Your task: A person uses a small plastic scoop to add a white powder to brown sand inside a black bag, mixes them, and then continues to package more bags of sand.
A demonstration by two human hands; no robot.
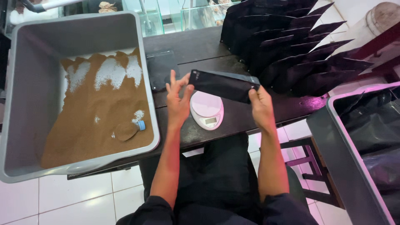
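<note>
— Dark wooden table (200,54) over white floor tiles, seen from above. What is being handled?

— One flat black pouch (223,85), held level in the air just above a small white kitchen scale (207,110) that sits on the table near its front edge.

— How do the hands sit on it?

— The right hand (261,106) pinches the pouch's right end between thumb and fingers. The left hand (178,100) is at the left end: the thumb presses the pouch's edge, the other fingers are spread and loose, so it is a light hold rather than a firm one.

— What lies around it?

— Behind the pouch, to the right, many more black pouches (291,46) stand fanned out in a row. Another flat black pouch (161,68) lies on the table behind the left hand. Left of that, a big grey tub (25,83) holds brown powder (100,112) with pale patches, and a scoop with a blue cap (130,130) is half buried in it. At the far right, a second grey bin (346,146) holds dark bags.
</note>
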